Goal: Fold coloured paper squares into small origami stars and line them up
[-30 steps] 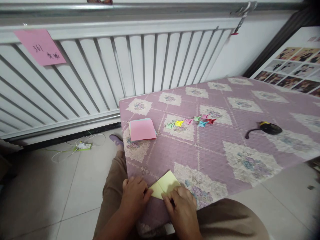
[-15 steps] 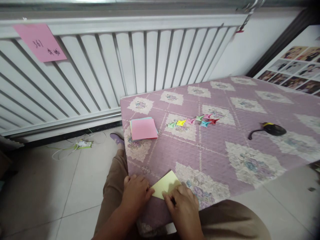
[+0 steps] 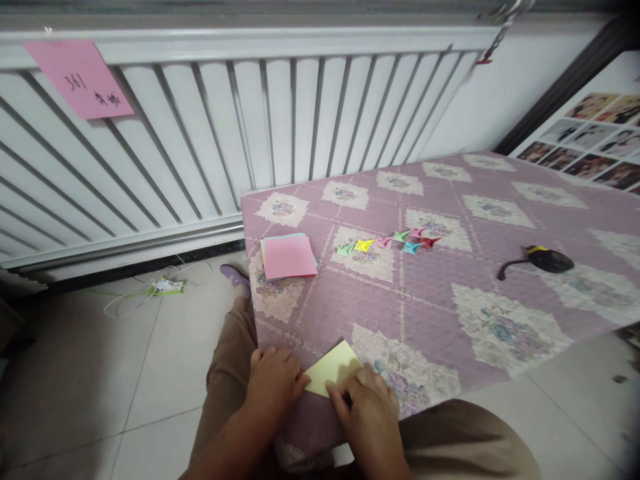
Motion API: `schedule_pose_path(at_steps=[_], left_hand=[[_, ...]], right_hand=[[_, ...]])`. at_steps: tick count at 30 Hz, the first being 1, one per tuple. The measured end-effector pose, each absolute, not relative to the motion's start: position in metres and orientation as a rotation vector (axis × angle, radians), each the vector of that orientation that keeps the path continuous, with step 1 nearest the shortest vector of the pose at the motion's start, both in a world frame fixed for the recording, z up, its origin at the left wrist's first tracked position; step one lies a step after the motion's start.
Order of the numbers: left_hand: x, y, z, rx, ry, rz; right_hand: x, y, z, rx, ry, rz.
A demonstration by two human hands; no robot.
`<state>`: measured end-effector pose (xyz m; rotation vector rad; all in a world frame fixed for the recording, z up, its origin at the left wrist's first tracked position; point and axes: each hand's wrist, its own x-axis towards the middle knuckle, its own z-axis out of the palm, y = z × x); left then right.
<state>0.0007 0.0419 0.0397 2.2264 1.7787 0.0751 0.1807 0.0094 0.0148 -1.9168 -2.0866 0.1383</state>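
Note:
A pale yellow sheet of origami paper (image 3: pixel 334 368), which looks folded, lies at the near edge of the table. My left hand (image 3: pixel 275 383) has its fingers curled, and its thumb and fingertips grip the sheet's left corner. On the other side, my right hand (image 3: pixel 369 413) pinches the right part, its thumb on the lower edge. The sheet's right end is hidden under these fingers. Farther off lies a stack of square coloured paper (image 3: pixel 290 257), pink on top. Several small folded paper pieces (image 3: pixel 364 246) in green, yellow, pink, blue and red stand in the middle of the table.
A purple flowered cloth covers the table (image 3: pixel 360 307). A black object with a curved stem (image 3: pixel 550 260) lies at the right. Behind stands a white radiator (image 3: pixel 305 120) bearing a pink note (image 3: pixel 83 80). A power strip (image 3: pixel 169 287) with cables is on the floor.
The view has shifted very slightly. Both hands and the yellow paper stay in nearly the same place.

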Motion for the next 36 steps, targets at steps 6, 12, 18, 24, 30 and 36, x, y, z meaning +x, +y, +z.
schedule_pose_path(at_steps=[6, 12, 18, 24, 30, 36], left_hand=[[0.0, 0.044, 0.038, 2.28, 1.75, 0.023], [-0.008, 0.043, 0.038, 2.291, 1.737, 0.033], [-0.022, 0.044, 0.03, 2.553, 1.436, 0.167], [-0.023, 0.05, 0.037, 2.925, 0.819, 0.236], [-0.021, 0.052, 0.042, 3.014, 0.737, 0.192], [-0.024, 0.051, 0.031, 3.048, 0.734, 0.187]], right_hand=[[0.181, 0.009, 0.015, -1.894, -2.08, 0.121], [0.18, 0.009, 0.016, -1.914, -2.076, 0.126], [0.18, 0.009, 0.017, -1.912, -2.044, 0.191], [0.185, 0.008, 0.012, -1.893, -2.047, 0.18], [0.185, -0.004, 0.002, -1.642, -2.065, 0.065], [0.177, -0.02, -0.001, -1.326, -2.227, -0.115]])
